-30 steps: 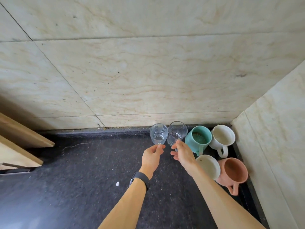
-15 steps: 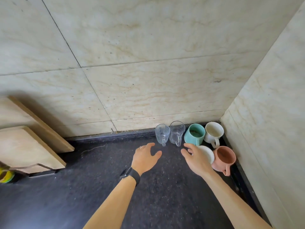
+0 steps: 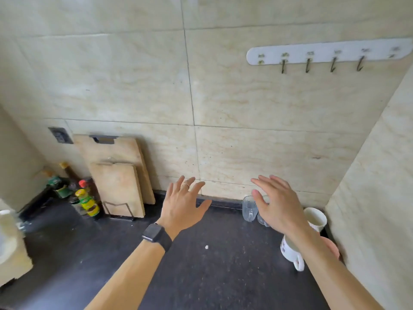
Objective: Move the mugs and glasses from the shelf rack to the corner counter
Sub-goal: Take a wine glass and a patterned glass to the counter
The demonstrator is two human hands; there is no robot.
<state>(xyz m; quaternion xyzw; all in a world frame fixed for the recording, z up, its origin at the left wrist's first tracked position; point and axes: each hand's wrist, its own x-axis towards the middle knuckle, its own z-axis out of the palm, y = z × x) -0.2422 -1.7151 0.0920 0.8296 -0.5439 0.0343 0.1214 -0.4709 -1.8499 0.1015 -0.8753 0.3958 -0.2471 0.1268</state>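
Note:
A clear glass mug (image 3: 248, 208) stands on the black counter (image 3: 212, 253) against the back wall. A second glass (image 3: 262, 220) beside it is mostly hidden behind my right hand (image 3: 276, 203). A white mug (image 3: 316, 218) stands in the corner. Nearer me are a white patterned mug (image 3: 290, 251) and a pink mug (image 3: 331, 246), both partly covered by my right forearm. My left hand (image 3: 184, 204) hovers over the counter, fingers spread, holding nothing. My right hand is also empty with straight fingers.
Two wooden cutting boards (image 3: 118, 175) lean on the wall at the left in a wire stand. Sauce bottles (image 3: 86, 199) cluster beside them. A hook rail (image 3: 328, 54) hangs high on the wall. A wall socket (image 3: 60, 135) sits above the boards.
Both hands let go of the two glasses and pulled back, fingers spread. The view lifted and swung left, bringing the cutting boards, bottles and hook rail into sight.

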